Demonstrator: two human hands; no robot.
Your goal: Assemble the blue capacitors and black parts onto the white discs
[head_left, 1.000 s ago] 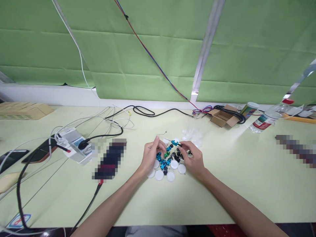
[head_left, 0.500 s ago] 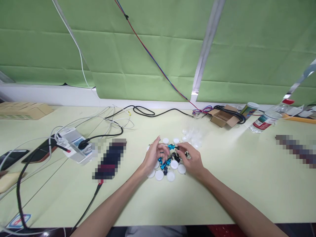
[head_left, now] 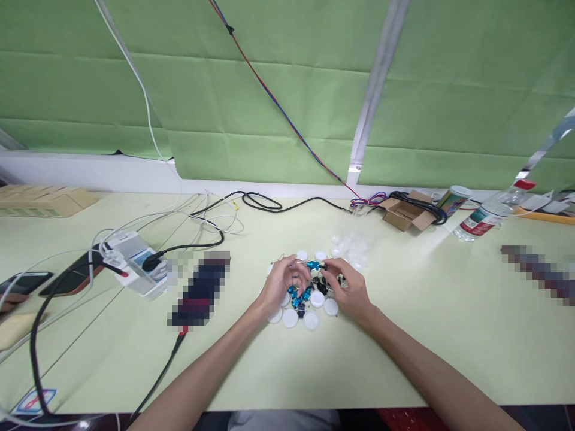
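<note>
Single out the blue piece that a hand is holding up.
The blue piece with its black end pinched in the right hand; the other visible blue pieces lie on the table, nearer its front edge.

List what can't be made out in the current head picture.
Head view:
Blue part: black end partly hidden by right hand.
Left hand: whether it grips anything, too small to tell.
Dark object: details blurred by pixelation.
Other person's hand: mostly cut off by left edge.
</note>
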